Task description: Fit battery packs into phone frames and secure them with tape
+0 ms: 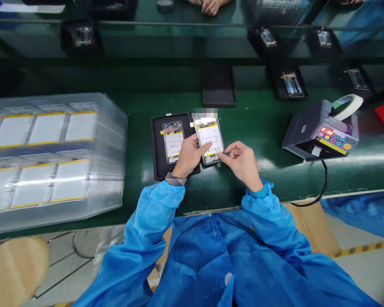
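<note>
My left hand point(190, 156) is closed around an opened phone point(210, 137), its thumb lying across the white battery. Yellow strips run along the battery's top and bottom edges, and circuit parts show at both ends of the phone. At the phone's lower right corner is my right hand point(242, 163), thumb and fingers drawn together; whatever they may pinch is too small to make out. A second opened phone point(174, 145) with a similar battery lies in a black tray point(158, 166) just left of my left hand, which partly covers the tray.
Clear plastic trays point(112, 170) of batteries are stacked at left. A tape dispenser point(320, 130) with a lit panel and cable stands at right. A bare black tray point(218, 91) lies ahead. Beyond, phone trays point(291, 83) line the belt, and another person's hands point(210, 6) show.
</note>
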`<action>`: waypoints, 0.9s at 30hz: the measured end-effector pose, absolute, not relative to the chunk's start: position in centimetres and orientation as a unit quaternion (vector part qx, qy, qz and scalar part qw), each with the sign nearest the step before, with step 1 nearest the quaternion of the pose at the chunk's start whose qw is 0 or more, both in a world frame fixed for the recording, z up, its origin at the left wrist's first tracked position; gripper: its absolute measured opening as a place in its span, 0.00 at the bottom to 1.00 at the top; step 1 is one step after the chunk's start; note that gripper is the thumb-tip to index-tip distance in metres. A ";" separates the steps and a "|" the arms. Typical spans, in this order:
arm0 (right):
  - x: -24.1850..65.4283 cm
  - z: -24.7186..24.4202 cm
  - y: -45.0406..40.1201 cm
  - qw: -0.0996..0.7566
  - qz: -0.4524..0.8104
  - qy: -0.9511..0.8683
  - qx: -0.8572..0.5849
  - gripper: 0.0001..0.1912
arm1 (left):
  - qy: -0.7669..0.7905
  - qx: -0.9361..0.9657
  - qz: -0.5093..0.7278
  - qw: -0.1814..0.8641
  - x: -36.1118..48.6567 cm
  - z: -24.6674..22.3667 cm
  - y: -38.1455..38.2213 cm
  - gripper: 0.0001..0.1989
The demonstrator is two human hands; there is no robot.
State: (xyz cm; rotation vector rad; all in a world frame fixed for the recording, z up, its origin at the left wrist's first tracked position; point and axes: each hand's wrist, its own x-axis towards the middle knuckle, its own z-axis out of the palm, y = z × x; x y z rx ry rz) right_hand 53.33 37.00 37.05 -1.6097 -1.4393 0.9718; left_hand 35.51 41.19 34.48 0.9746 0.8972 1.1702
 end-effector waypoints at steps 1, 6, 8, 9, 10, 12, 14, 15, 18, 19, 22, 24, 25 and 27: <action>53.5 37.0 37.1 0.385 0.383 -0.558 -0.627 0.20 | 0.388 0.423 0.512 0.639 35.5 34.5 41.2 0.29; 53.6 36.9 37.8 0.401 0.539 -0.501 -0.545 0.28 | 0.363 0.421 0.506 0.660 35.5 34.8 41.1 0.27; 53.1 36.9 38.1 0.384 0.578 -0.507 -0.511 0.29 | 0.355 0.426 0.505 0.662 35.5 34.9 41.0 0.27; 52.8 36.8 38.3 0.378 0.586 -0.514 -0.500 0.30 | 0.354 0.428 0.505 0.661 35.4 35.0 41.0 0.27; 52.6 36.7 38.5 0.379 0.589 -0.517 -0.492 0.30 | 0.354 0.430 0.505 0.660 35.4 35.0 41.0 0.27; 52.2 36.6 38.8 0.397 0.588 -0.507 -0.490 0.30 | 0.356 0.432 0.502 0.659 35.2 35.0 41.1 0.28; 52.1 36.6 39.0 0.410 0.589 -0.495 -0.490 0.29 | 0.356 0.430 0.502 0.660 35.0 34.9 41.2 0.28; 52.1 36.6 39.0 0.405 0.592 -0.498 -0.487 0.29 | 0.355 0.428 0.505 0.660 35.0 34.9 41.4 0.28; 52.5 36.8 39.1 0.362 0.603 -0.530 -0.473 0.29 | 0.352 0.419 0.517 0.658 34.7 34.8 41.7 0.27; 52.6 36.9 39.2 0.351 0.606 -0.537 -0.470 0.30 | 0.352 0.418 0.519 0.657 34.7 34.8 41.7 0.27; 52.6 37.0 39.4 0.341 0.611 -0.546 -0.460 0.30 | 0.353 0.418 0.519 0.657 34.6 35.0 41.7 0.28; 52.3 37.3 39.6 0.341 0.609 -0.552 -0.456 0.29 | 0.353 0.417 0.520 0.657 34.5 35.3 41.6 0.28; 52.1 37.6 39.8 0.343 0.606 -0.554 -0.456 0.29 | 0.352 0.415 0.522 0.656 34.5 35.5 41.6 0.28; 51.5 38.1 40.3 0.347 0.600 -0.557 -0.457 0.29 | 0.353 0.408 0.535 0.650 34.4 35.8 41.7 0.29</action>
